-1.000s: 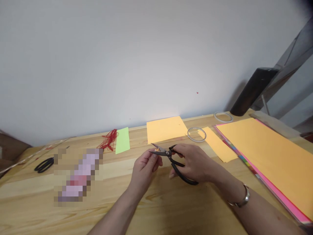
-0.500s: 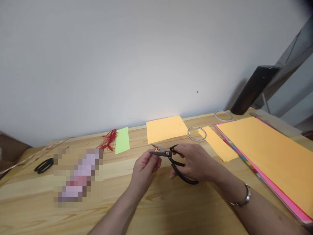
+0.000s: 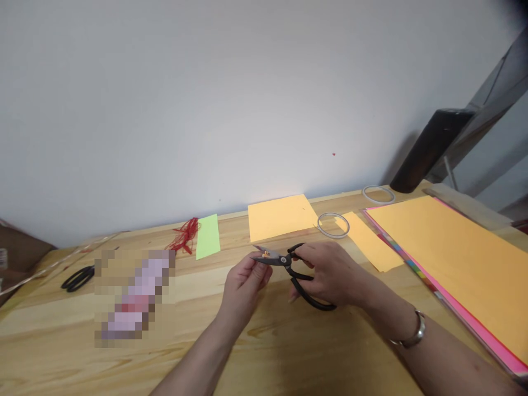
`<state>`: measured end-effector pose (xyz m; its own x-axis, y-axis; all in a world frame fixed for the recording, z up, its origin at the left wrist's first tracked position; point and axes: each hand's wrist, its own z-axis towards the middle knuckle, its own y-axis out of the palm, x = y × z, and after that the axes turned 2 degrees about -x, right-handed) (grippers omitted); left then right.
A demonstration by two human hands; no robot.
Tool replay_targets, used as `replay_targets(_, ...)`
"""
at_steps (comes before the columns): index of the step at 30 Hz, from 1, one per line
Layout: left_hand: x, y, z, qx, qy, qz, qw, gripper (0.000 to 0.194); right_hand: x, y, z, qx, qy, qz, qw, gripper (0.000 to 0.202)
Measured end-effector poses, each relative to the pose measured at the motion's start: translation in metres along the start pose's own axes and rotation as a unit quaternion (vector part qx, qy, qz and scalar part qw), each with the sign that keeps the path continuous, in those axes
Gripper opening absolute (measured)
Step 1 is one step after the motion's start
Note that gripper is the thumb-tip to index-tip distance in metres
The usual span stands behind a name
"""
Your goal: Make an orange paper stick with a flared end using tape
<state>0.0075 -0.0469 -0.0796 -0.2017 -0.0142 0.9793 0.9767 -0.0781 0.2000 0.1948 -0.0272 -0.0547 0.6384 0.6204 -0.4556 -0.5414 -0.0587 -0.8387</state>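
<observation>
In the head view, my right hand grips a pair of black-handled scissors, its fingers through the handle loops. The blades point left, slightly parted, at the fingertips of my left hand. That hand is closed in a pinch on a small orange piece of paper, which shows between the blades. Most of the piece is hidden by fingers and blades, so its shape is unclear. Both hands are held above the wooden table.
Behind my hands lie an orange sheet, a green paper strip and red strings. Tape rings and large coloured sheets are to the right. A second pair of scissors lies left. A black cylinder leans near the wall.
The scissor blades have closed slightly around the orange piece. Both hands stay in nearly the same place, and the view has shifted a little.
</observation>
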Motion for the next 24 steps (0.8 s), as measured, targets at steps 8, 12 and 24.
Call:
replay_targets(8, -0.002, -0.003, -0.001, 0.003, -0.004, 0.014, 1.000, 0.023, 0.004, 0.002, -0.001, 0.005, -0.003, -0.031, 0.999, 0.041)
replay_targets(12, -0.004, -0.006, 0.000, -0.006, 0.001, 0.035, 0.999, 0.024, 0.004, 0.007, 0.000, 0.011, -0.004, -0.050, 0.999, 0.037)
replay_targets(24, 0.002, -0.002, 0.002, 0.012, -0.051, -0.009, 0.999, 0.026, 0.092, -0.053, -0.008, -0.003, 0.469, -0.246, 0.848, 0.040)
